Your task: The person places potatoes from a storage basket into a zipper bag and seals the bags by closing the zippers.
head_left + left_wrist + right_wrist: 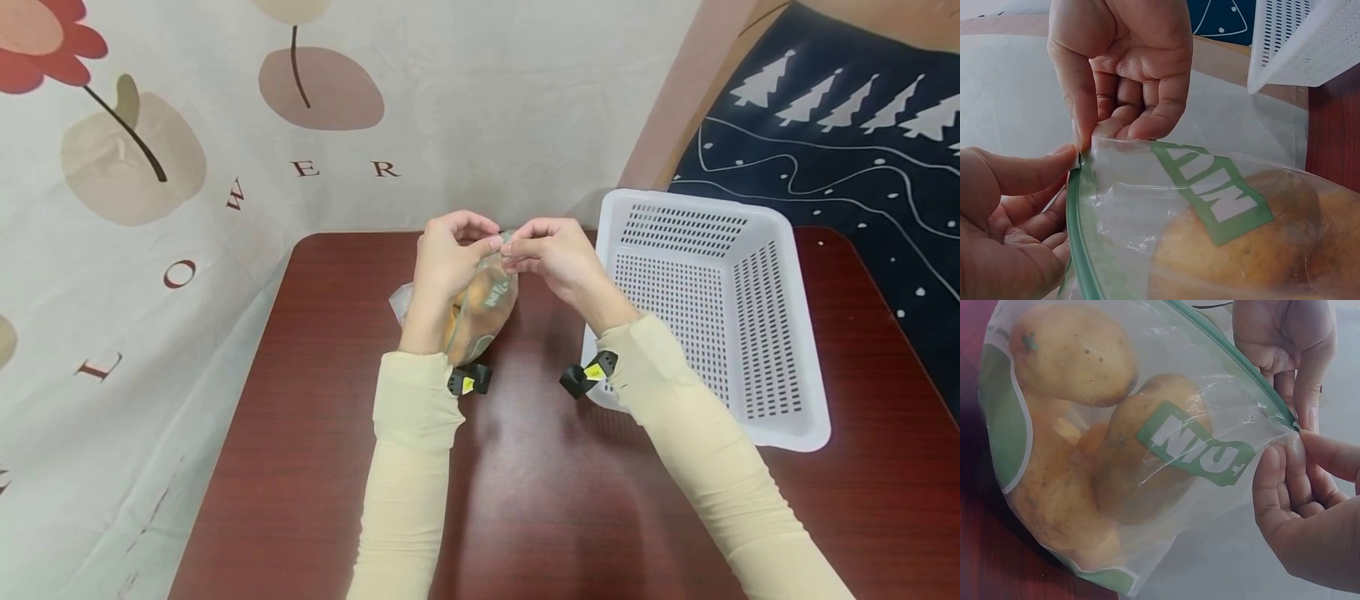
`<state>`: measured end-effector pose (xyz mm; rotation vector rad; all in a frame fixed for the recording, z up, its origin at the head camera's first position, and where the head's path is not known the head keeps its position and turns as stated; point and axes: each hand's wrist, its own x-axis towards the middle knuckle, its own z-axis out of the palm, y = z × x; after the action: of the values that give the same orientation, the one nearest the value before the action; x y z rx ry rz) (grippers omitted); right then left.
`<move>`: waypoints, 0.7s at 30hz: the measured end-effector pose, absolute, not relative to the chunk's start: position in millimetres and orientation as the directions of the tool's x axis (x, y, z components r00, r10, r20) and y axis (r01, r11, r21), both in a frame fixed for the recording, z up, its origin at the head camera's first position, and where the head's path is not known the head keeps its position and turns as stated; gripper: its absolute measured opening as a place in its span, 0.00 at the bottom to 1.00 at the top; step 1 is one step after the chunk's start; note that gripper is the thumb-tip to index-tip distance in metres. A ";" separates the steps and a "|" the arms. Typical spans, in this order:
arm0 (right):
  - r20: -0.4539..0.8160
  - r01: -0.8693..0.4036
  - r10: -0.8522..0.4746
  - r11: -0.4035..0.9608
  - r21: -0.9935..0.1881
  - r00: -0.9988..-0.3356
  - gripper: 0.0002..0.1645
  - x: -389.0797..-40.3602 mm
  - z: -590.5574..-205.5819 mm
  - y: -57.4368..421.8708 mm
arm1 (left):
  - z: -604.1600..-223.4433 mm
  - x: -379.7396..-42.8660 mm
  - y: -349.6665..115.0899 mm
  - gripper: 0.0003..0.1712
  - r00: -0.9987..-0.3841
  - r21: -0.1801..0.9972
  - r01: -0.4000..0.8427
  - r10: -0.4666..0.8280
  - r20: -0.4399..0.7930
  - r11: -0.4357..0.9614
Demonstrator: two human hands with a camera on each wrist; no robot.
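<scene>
A clear zip-top bag (pixel 1229 506) with green and white print holds several rounded, yellow-orange fruits (pixel 1079 356) with small dark specks. In the head view, it is at the far part of the table, partly hidden behind my left hand (pixel 442 262). That hand pinches the green zip strip (pixel 1075 219) near its end, between thumb and fingers. My right hand (pixel 558 254) pinches the bag's top corner right beside it, the fingertips of both hands nearly meeting. In the right wrist view, the strip runs down to this pinched corner.
A white perforated plastic basket (pixel 810 367) stands on the dark red table (pixel 300 467), close to my right forearm. Behind the table hangs a pale cloth (pixel 480 150) with printed flowers and letters. Dark fabric (pixel 825 183) with white trees lies at the right.
</scene>
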<state>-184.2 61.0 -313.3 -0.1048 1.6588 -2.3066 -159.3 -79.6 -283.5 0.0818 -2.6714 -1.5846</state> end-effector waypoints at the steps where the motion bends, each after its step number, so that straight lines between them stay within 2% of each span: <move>1: -0.109 0.191 -0.278 -0.287 -0.939 -0.954 0.17 -184.3 -313.1 60.9 | -283.5 -159.4 -79.8 0.07 -0.998 0.878 -0.028 -0.065 0.004 0.478; 10: -0.037 0.102 -0.268 -0.233 -0.967 -0.963 0.18 -186.9 -312.4 60.6 | -282.1 -158.6 -80.4 0.06 -0.996 0.889 -0.025 -0.087 0.016 0.458; 21: -0.013 0.035 -0.252 -0.082 -0.996 -0.968 0.15 -188.3 -309.6 60.6 | -280.2 -157.1 -82.1 0.07 -0.993 0.882 -0.038 -0.113 0.017 0.470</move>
<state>-188.3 60.6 -309.6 -0.2399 1.9839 -2.1635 -157.1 -82.1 -280.2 0.1352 -2.6300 -1.5753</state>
